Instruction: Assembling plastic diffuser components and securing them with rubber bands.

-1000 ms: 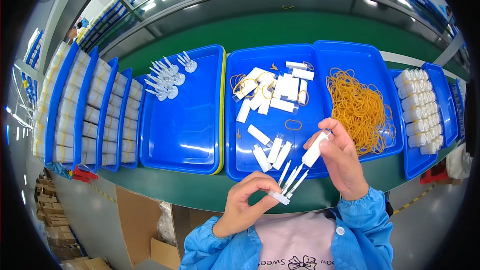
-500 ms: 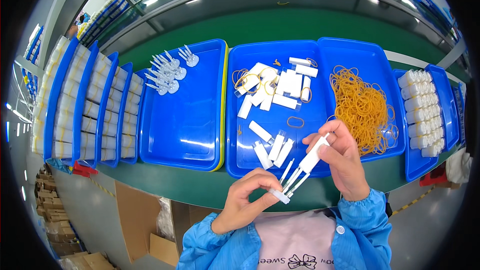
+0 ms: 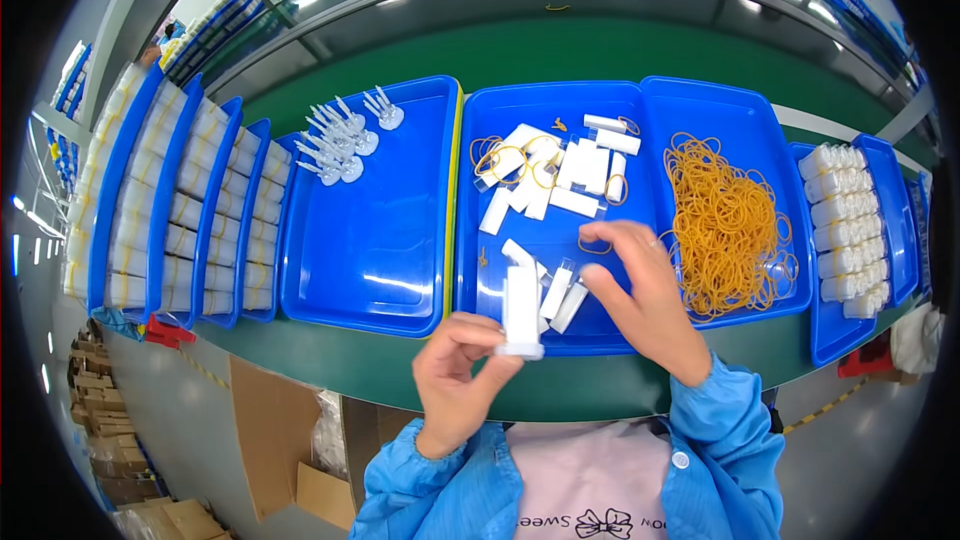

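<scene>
My left hand (image 3: 455, 380) pinches the pale round base of a small pronged plastic part (image 3: 519, 350), held upright over the near edge of the middle blue tray (image 3: 635, 205). A white cylinder (image 3: 522, 305) sits down over its prongs. My right hand (image 3: 645, 285) is above that tray with thumb and fingers apart, holding nothing that I can see. A loose rubber band (image 3: 594, 249) lies by its fingertips. White cylinders in clear sleeves (image 3: 585, 168) lie piled in the tray's far half, with several more (image 3: 557, 292) between my hands.
More pronged parts (image 3: 345, 135) stand in the left blue tray (image 3: 365, 250). A heap of yellow-brown rubber bands (image 3: 725, 225) fills much of the right tray (image 3: 710, 90). Tilted trays of banded white bundles (image 3: 180, 210) line the far left; others (image 3: 845, 215) sit at right.
The white cylinder, earlier held by my right hand at the prong tips, now covers the prongs. My right hand has let go and moved forward-left; my left hand has turned the part upright.
</scene>
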Action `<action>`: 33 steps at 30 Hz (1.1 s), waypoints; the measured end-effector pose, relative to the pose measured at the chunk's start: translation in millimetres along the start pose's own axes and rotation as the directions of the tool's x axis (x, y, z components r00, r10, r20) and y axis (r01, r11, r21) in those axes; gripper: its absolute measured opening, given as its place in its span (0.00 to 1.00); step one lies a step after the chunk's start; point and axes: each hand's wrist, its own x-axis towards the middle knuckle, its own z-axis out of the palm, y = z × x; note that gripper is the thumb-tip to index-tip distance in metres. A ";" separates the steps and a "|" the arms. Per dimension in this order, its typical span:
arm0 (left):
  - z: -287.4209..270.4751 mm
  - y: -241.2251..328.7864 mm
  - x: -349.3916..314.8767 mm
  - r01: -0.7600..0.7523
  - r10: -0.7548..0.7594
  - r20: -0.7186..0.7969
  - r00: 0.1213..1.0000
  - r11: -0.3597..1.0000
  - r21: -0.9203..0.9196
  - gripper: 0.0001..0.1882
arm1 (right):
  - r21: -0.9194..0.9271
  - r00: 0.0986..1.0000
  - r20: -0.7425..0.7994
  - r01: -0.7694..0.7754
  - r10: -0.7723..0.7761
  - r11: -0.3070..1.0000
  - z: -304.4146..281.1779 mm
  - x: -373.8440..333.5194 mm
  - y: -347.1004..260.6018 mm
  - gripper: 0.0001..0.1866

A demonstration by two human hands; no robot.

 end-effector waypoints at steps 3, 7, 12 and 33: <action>-9.7 2.4 1.1 -0.035 0.035 -0.055 0.998 0.999 -0.008 0.10 | -0.551 0.984 0.033 0.164 -0.174 0.818 17.2 7.5 13.9 0.13; -20.0 2.8 2.5 -0.063 0.064 -0.102 0.993 0.998 0.009 0.10 | -0.413 0.983 0.065 0.185 -0.174 0.892 18.1 7.2 9.4 0.10; -26.5 3.4 -1.2 -0.088 0.092 -0.097 0.991 0.995 0.043 0.08 | 0.530 0.987 0.007 -0.139 0.160 0.836 3.8 5.3 16.1 0.09; -6.8 17.7 -8.8 -0.138 0.080 0.198 0.977 0.944 0.300 0.09 | 0.810 0.931 0.249 -0.352 0.267 0.470 -12.1 6.4 -10.8 0.15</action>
